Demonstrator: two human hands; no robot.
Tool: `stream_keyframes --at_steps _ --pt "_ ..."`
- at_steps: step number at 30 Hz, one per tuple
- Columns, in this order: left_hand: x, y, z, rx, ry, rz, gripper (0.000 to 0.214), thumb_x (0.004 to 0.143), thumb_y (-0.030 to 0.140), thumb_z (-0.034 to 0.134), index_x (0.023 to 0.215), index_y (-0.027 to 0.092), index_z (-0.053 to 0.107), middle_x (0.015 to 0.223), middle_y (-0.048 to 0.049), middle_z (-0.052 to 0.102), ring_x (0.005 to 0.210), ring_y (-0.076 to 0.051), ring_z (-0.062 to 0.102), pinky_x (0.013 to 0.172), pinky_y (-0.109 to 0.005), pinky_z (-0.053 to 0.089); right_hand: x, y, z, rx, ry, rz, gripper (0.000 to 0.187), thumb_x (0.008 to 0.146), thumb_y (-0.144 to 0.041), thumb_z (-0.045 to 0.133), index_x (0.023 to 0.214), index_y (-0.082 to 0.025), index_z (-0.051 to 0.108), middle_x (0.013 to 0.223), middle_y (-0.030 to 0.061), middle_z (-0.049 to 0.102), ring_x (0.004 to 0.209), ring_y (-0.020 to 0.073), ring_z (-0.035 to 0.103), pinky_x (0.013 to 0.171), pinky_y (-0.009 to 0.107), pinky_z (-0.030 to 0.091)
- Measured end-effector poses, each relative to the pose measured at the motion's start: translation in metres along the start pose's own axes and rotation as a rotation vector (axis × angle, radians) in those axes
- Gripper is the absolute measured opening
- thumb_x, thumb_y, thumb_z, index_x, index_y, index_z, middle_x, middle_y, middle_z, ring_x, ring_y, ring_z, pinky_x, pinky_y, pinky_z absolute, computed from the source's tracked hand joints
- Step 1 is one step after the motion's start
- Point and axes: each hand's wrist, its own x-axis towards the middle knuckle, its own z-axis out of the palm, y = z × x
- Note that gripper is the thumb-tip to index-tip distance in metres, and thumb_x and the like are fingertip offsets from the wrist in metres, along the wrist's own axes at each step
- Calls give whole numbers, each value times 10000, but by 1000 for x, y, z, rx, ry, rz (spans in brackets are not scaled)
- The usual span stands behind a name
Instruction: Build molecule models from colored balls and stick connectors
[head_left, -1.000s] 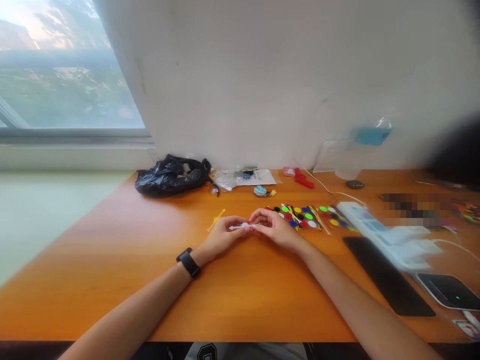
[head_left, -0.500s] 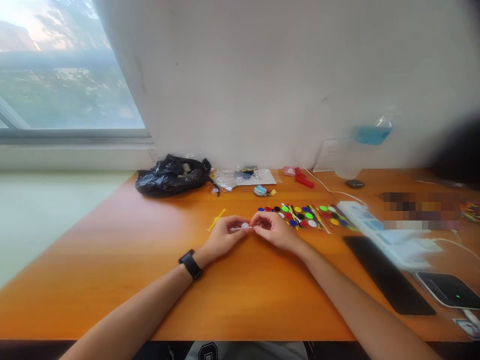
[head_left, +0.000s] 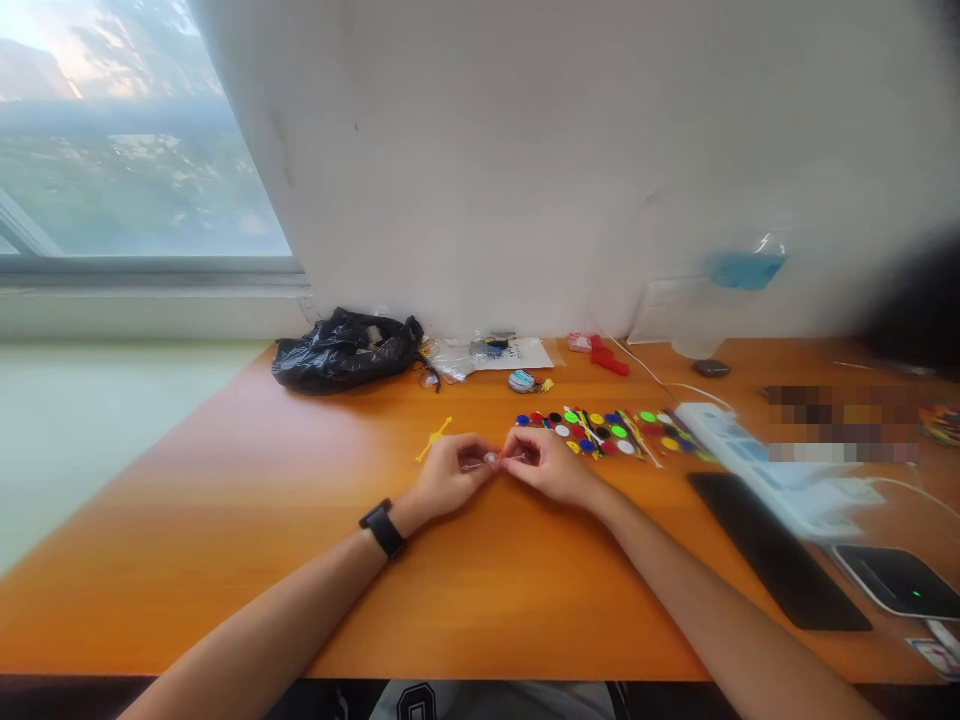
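My left hand (head_left: 451,478), with a black band at the wrist, is closed in a pinch on a small white disc with a thin stick (head_left: 490,458). Fingertip to fingertip with it, my right hand (head_left: 551,466) pinches a thin white stick that runs back under its curled fingers. Whether the two white parts are joined is hidden by the fingers. Just beyond my left hand lies a yellow stick piece (head_left: 434,439) with a wider middle. Behind and right of my right hand are several coloured discs (head_left: 619,432) and thin sticks (head_left: 643,440), laid out in rows.
A black plastic bag (head_left: 345,352) lies at the back left, near clear packaging (head_left: 454,358). A small round tin-like item (head_left: 520,381) and a red item (head_left: 609,358) are at the back. On the right are a white power strip (head_left: 750,455) and a dark flat slab (head_left: 772,545).
My fingertips have drawn closer together, and the white disc is more covered. A white stick now shows within my right hand's curl. The yellow piece has stayed put.
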Motion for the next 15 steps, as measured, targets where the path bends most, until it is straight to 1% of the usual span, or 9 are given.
stream_keyframes --at_steps 5,11,13,15 --pt "0 0 -1 -10 14 4 281 867 426 739 819 149 745 816 -82 740 756 -198 653 722 -302 537 0 -2 0 24 14 3 266 900 -448 717 808 -210 638 729 -7 590 669 154 505 609 279 376" --pt "-1 1 -2 -73 14 -1 318 855 476 750 855 158 768 871 -92 759 817 -225 672 774 -322 536 0 -5 0 36 33 -17 264 901 -453 719 817 -212 647 722 -2 601 662 156 512 600 282 378" --pt "0 3 -3 -129 -15 -30 335 848 491 754 892 161 784 917 -94 769 863 -241 676 791 -329 530 1 -6 -1 29 51 -22 258 896 -452 723 822 -214 653 729 3 611 664 160 519 603 287 384" --pt "0 4 -5 -235 -63 -95 331 858 483 739 921 164 796 953 -86 771 883 -241 669 798 -329 522 1 -6 -2 24 61 -27 237 888 -433 728 828 -214 659 761 12 632 683 166 540 621 293 404"
